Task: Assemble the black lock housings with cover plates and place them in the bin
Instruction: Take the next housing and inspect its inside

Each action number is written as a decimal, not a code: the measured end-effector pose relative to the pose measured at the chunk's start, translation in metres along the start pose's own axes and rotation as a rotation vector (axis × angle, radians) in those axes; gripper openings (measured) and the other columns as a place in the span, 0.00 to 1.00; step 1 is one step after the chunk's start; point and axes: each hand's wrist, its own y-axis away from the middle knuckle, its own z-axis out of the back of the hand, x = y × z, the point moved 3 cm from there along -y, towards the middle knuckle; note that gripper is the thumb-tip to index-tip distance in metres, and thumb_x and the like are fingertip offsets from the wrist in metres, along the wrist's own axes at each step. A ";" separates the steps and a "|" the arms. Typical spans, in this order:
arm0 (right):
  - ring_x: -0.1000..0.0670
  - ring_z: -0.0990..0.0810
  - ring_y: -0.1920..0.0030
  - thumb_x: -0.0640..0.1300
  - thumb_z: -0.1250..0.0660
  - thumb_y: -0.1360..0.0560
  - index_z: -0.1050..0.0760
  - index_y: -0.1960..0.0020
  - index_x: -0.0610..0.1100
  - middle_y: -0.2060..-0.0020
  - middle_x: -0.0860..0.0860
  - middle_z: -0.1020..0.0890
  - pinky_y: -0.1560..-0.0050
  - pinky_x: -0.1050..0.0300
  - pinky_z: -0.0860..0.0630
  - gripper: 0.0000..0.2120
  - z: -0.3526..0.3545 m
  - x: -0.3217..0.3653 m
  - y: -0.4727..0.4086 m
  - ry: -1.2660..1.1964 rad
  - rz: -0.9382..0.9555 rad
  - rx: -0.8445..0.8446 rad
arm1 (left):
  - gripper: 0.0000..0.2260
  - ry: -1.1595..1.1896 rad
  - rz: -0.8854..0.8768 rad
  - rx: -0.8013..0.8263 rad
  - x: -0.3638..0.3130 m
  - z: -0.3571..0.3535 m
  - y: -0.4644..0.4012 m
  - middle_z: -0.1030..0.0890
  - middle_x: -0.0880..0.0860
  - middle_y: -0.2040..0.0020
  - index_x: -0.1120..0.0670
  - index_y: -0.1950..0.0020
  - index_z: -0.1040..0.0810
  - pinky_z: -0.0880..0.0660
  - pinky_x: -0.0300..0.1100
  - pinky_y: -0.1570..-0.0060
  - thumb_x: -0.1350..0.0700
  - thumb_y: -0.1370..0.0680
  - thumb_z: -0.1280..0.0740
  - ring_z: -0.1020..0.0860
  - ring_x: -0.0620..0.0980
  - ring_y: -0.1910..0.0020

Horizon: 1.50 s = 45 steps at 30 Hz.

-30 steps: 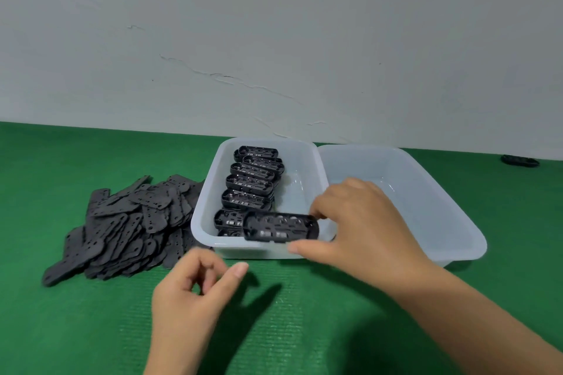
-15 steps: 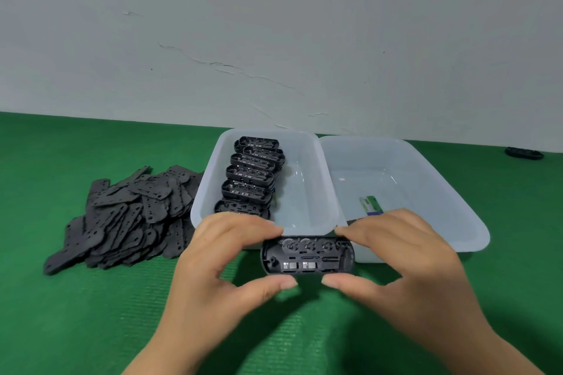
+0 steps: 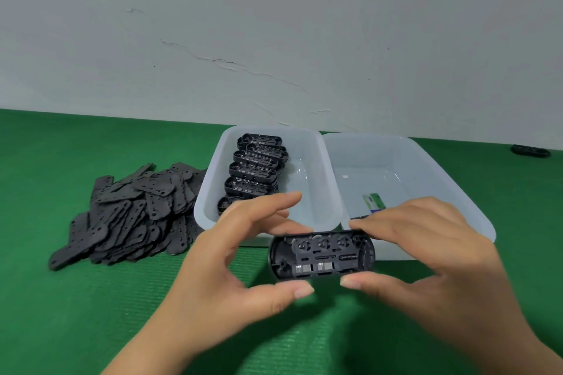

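A black lock housing [image 3: 321, 255] hangs above the green mat in front of the bins, its open side with small wheels and metal parts facing me. My left hand [image 3: 231, 256] pinches its left end between thumb and fingers. My right hand [image 3: 426, 256] pinches its right end the same way. A pile of flat black cover plates [image 3: 131, 210] lies on the mat to the left. Several more black housings [image 3: 254, 167] stand in a row inside the left white bin [image 3: 316, 179]. The right white bin [image 3: 432, 173] holds only a small green label [image 3: 374, 202].
The green mat [image 3: 76, 313] covers the table up to a white cracked wall behind. A small black part [image 3: 530, 150] lies far right near the wall. The two bins touch side by side.
The housing came out of the left bin in my right hand toward me. My left hand rose from the mat and took its left end, so both hands now hold it, a little lower.
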 end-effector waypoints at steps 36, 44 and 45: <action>0.53 0.25 0.58 0.64 0.32 0.36 0.17 0.53 0.46 0.60 0.56 0.18 0.53 0.52 0.29 0.23 0.003 0.005 -0.001 0.007 0.004 0.007 | 0.35 0.019 0.027 0.030 -0.001 0.002 -0.001 0.18 0.45 0.46 0.45 0.29 0.33 0.31 0.41 0.38 0.49 0.35 0.24 0.23 0.51 0.40; 0.52 0.24 0.58 0.64 0.31 0.36 0.17 0.53 0.46 0.60 0.56 0.18 0.53 0.52 0.29 0.23 0.005 0.005 0.000 0.014 0.008 0.004 | 0.36 0.032 0.027 0.090 -0.002 0.001 -0.004 0.18 0.46 0.47 0.44 0.29 0.34 0.32 0.39 0.38 0.51 0.34 0.24 0.24 0.51 0.40; 0.52 0.24 0.58 0.64 0.31 0.36 0.17 0.53 0.46 0.60 0.56 0.18 0.53 0.52 0.29 0.23 0.005 0.005 0.000 0.013 0.007 0.005 | 0.36 0.031 0.026 0.093 -0.002 0.001 -0.005 0.18 0.46 0.47 0.44 0.29 0.34 0.32 0.38 0.38 0.51 0.34 0.24 0.24 0.51 0.40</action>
